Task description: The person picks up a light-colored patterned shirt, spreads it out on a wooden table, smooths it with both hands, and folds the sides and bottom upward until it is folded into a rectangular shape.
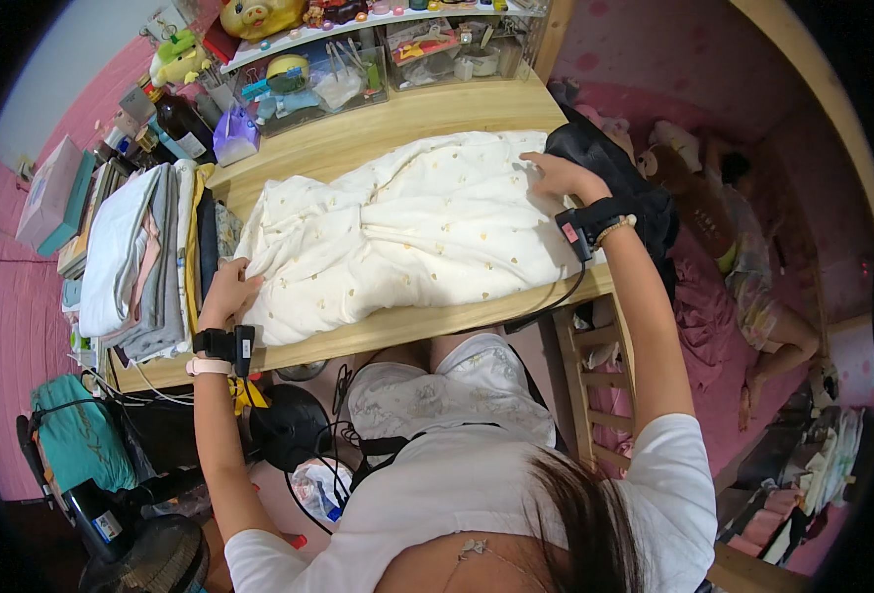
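A white cloth garment with small gold heart prints (407, 230) lies spread across the wooden desk (318, 342), gathered in creases near its middle. At its left end, my left hand (228, 290) touches the edge, thumb and fingertips against the fabric; whether they pinch it is unclear. My right hand (561, 176) rests at the right end with fingers extended towards the cloth, near its upper right corner. Both wrists carry strapped black devices with cables.
Left of the cloth stands a stack of folded clothes (140, 259). Behind are bottles (181, 122), a purple pack (235, 135) and clear bins (318, 89) under a shelf. A black bag (615, 174) sits at the right. Another person (756, 274) lies on the bed beyond. A fan (148, 556) stands lower left.
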`<state>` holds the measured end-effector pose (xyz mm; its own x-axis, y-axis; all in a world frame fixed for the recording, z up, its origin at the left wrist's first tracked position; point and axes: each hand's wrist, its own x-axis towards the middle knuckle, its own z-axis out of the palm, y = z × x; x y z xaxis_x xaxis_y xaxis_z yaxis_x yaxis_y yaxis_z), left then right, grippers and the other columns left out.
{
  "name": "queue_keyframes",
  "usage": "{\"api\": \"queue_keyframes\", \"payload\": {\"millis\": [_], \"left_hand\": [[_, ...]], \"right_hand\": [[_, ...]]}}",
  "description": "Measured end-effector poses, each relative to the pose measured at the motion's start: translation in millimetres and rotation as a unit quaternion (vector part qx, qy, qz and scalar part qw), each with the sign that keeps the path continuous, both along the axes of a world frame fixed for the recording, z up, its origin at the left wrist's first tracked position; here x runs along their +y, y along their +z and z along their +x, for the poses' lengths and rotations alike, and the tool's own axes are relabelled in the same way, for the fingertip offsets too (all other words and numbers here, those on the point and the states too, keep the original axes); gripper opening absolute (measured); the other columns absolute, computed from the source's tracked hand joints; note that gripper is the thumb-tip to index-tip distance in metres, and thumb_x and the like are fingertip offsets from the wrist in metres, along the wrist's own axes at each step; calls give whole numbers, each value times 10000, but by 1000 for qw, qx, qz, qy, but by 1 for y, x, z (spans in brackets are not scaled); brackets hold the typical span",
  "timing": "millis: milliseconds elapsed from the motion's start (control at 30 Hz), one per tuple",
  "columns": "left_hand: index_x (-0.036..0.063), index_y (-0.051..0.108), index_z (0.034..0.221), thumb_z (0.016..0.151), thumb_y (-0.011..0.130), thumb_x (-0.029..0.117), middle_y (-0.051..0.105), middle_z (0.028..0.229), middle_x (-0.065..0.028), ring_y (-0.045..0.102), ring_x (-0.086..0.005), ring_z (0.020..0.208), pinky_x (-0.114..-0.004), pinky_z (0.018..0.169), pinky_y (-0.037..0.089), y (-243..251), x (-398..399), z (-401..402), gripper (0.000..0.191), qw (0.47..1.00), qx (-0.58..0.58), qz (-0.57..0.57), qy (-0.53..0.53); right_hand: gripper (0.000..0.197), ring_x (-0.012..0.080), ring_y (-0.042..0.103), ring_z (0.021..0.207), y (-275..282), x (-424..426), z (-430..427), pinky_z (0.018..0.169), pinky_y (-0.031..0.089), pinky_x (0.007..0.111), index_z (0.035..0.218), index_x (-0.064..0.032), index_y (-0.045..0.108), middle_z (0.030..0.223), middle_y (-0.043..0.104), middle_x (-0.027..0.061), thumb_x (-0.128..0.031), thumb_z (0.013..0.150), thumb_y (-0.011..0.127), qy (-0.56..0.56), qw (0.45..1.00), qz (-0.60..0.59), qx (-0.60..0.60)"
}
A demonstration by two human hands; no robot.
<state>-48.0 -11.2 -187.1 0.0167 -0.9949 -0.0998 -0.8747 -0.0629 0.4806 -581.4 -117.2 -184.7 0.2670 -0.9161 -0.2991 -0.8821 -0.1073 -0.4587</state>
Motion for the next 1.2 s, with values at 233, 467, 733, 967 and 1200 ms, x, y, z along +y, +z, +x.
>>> {"api": "queue_keyframes", "payload": {"millis": [233,467,733,967,1200], "left_hand": [[-42,560,963,796,587,158,581,727,-157,559,-254,682,-338,622,424,-9,-25,37,262,995,85,39,-25],[-11,549,926,804,545,98,587,830,-197,555,-342,729,-372,628,433,10,-35,4,164,996,-27,-89,8],[-8,432,1192,795,555,87,468,1143,-223,458,-353,1066,-351,898,368,26,5,-46,426,986,69,-145,-38],[249,298,1354,909,204,502,103,1426,-227,10,-415,1314,-566,1013,-5,-4,16,-84,521,989,125,79,-2],[321,195,1379,904,137,481,69,1457,-140,3,-408,1319,-604,976,-90,-22,0,-106,505,998,-19,59,-16]], "right_hand": [[157,367,572,848,-12,14,2,722,459,418,882,-33,596,871,601,199,-101,743,572,-39,983,-175,49],[117,369,565,841,11,28,-1,713,459,425,878,-26,525,897,560,183,-107,794,524,-193,922,-316,112],[260,382,505,1005,-3,61,42,759,455,461,1008,-65,517,1045,484,171,-204,789,530,-151,935,-292,135],[501,416,220,1258,-3,91,141,1021,179,506,1296,-165,384,1376,264,202,-423,867,396,59,995,-77,22],[517,340,72,1330,-37,81,147,1009,36,609,1380,-281,197,1462,108,33,-461,900,261,58,993,-70,78]]}}
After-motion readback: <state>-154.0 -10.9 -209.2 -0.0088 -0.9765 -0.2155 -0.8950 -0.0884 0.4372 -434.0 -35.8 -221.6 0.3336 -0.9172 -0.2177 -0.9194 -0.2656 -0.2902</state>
